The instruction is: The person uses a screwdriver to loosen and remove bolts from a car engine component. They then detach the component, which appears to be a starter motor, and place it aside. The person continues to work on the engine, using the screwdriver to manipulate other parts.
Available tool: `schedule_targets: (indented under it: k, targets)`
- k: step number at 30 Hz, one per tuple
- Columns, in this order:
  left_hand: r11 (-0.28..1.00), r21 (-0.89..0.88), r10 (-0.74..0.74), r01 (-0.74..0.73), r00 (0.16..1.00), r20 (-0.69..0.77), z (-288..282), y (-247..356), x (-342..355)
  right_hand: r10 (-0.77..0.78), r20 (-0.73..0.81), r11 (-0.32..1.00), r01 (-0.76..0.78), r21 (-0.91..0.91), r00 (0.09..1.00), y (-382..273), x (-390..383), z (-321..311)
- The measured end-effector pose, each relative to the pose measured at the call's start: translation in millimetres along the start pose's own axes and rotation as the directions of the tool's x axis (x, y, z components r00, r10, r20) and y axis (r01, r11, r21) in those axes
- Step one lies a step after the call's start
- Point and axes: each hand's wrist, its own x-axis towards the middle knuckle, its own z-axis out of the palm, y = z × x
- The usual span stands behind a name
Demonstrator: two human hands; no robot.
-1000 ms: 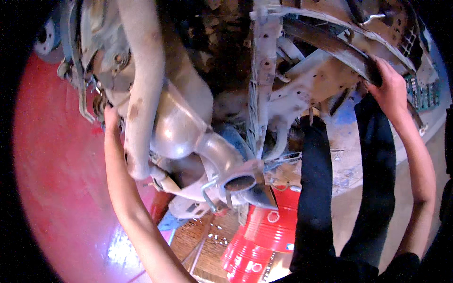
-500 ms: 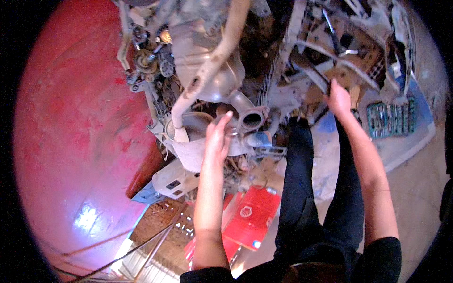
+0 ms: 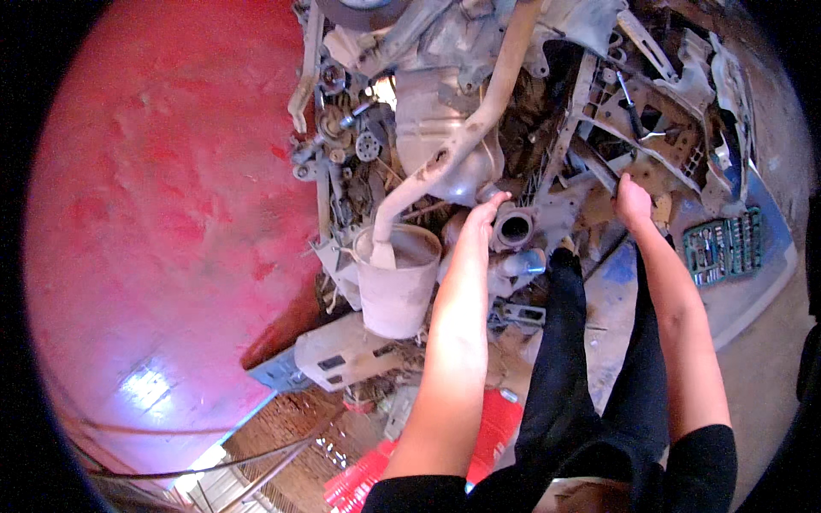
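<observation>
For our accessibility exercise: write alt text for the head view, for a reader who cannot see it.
Seen from above, a person's left hand touches a round metal pipe opening amid dismantled vehicle parts, while the right hand rests on a metal frame. A dusty bucket and socket set lie nearby.

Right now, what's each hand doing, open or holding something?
Left hand: open, fingers against the round pipe opening.
Right hand: closed on a metal frame bar.

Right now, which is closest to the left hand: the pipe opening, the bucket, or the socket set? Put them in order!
Judged in the head view from the left hand:
1. Pipe opening: just to the hand's right, almost touching.
2. Bucket: a bit to the left and lower.
3. Socket set: far off at the right, past the right hand.
</observation>
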Motion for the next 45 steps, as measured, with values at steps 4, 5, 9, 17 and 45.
schedule_targets:
  k: [4,5,9,17,45]
  targets:
    - [0.963,0.268,0.046,-0.031,0.998,-0.052,-7,8,-41,0.031,-0.056,0.999,-0.033,-0.025,0.998,6,-14,1]
    - [0.963,0.265,-0.043,0.039,0.999,0.008,-17,8,-46,0.047,-0.067,0.999,-0.049,-0.021,0.997,12,-21,1]
    - [0.966,0.213,-0.150,0.146,0.989,0.004,-12,29,-79,-0.005,-0.134,0.998,-0.003,-0.065,0.991,39,-59,-25]
    - [0.968,0.187,-0.193,0.166,0.972,0.134,-45,33,-67,-0.092,-0.105,0.993,0.083,-0.088,0.990,71,-70,-35]
    - [0.893,0.006,-0.435,0.449,0.861,0.263,-18,43,-147,-0.076,-0.133,0.997,0.074,-0.016,0.988,100,-59,-40]
